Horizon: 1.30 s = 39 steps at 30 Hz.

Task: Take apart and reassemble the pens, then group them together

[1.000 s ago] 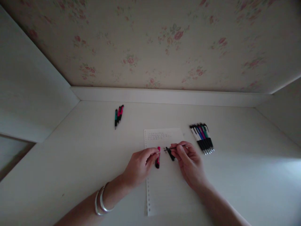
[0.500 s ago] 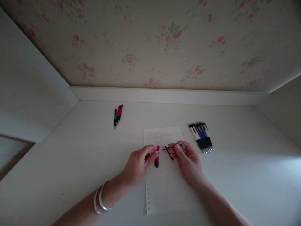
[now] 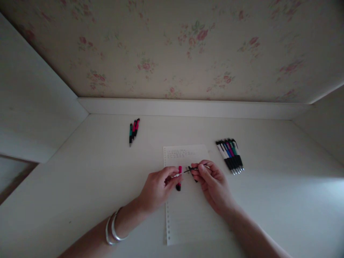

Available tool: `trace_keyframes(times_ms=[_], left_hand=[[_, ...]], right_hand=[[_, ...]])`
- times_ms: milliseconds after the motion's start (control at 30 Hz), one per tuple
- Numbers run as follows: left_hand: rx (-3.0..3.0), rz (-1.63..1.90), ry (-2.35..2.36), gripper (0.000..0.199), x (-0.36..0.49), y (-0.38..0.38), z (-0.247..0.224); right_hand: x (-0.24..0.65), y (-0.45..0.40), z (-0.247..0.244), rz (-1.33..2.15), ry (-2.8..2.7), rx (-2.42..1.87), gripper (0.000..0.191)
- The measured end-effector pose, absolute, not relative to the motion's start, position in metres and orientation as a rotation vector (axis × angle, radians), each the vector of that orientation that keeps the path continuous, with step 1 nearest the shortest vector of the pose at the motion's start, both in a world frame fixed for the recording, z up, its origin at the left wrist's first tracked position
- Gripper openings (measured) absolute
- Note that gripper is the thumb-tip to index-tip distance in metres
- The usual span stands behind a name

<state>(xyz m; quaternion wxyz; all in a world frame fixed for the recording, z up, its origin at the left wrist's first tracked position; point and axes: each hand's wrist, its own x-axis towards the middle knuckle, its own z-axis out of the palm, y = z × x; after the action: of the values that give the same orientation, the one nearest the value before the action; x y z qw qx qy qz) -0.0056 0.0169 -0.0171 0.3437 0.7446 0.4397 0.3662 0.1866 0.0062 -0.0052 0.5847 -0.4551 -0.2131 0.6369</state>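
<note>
Over the lined paper (image 3: 188, 215), my left hand (image 3: 157, 186) pinches a small pale piece (image 3: 176, 175) between thumb and fingertips; its exact kind is too small to tell. Facing it, my right hand (image 3: 216, 184) grips a thin dark pen refill (image 3: 190, 170), whose tip points left at the pale piece with a slight gap. A pink and black pen barrel (image 3: 178, 187) lies on the paper beneath my left fingertips, partly hidden by them. Beside my right fingers lies a black pen part (image 3: 195, 179), also partly covered.
Several pens (image 3: 230, 157) in white, blue, purple and green lie side by side at the right. Farther back on the left are a green pen (image 3: 130, 133) and two pink ones (image 3: 135, 128). A white ledge (image 3: 188, 108) runs along the papered wall.
Both hands keep their grips and hardly move. The pale piece in my left fingers tilts a little, and the view has shifted slightly.
</note>
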Motion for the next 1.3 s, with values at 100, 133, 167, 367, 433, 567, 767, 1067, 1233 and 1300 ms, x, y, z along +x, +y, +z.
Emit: trace_keyframes(times_ms=[100, 133, 167, 367, 433, 567, 767, 1067, 1233, 1300], left_hand=[[1.940, 0.962, 1.153, 0.014, -0.006, 0.017, -0.017], [1.948, 0.969, 1.166, 0.014, -0.006, 0.017, -0.016], [1.968, 0.973, 1.189, 0.012, -0.006, 0.017, -0.015], [2.326, 0.791, 1.386, 0.033, 0.001, 0.016, -0.007], [2.404, 0.678, 1.423, 0.040, 0.003, 0.016, -0.006], [2.431, 0.593, 1.482, 0.017, 0.003, 0.016, -0.008], [2.326, 0.705, 1.456, 0.009, 0.000, 0.020, -0.013], [2.122, 0.966, 1.279, 0.008, -0.004, 0.021, -0.015], [2.099, 1.023, 1.237, 0.009, -0.004, 0.019, -0.012], [2.084, 1.032, 1.217, 0.008, -0.004, 0.019, -0.012]], right_hand=[[0.187, 0.007, -0.005, 1.482, -0.490, -1.044, 0.025], [0.187, 0.007, -0.005, 1.480, -0.490, -1.039, 0.024], [0.187, 0.008, -0.005, 1.480, -0.486, -1.034, 0.024], [0.190, 0.011, -0.002, 1.483, -0.389, -0.988, 0.023], [0.191, 0.012, -0.003, 1.475, -0.363, -0.973, 0.022], [0.194, 0.013, -0.005, 1.476, -0.324, -0.960, 0.021], [0.196, 0.014, -0.003, 1.460, -0.314, -0.956, 0.020], [0.202, 0.020, -0.005, 1.384, -0.274, -0.945, 0.024], [0.203, 0.021, -0.006, 1.368, -0.249, -0.939, 0.026], [0.203, 0.021, -0.005, 1.365, -0.243, -0.939, 0.026]])
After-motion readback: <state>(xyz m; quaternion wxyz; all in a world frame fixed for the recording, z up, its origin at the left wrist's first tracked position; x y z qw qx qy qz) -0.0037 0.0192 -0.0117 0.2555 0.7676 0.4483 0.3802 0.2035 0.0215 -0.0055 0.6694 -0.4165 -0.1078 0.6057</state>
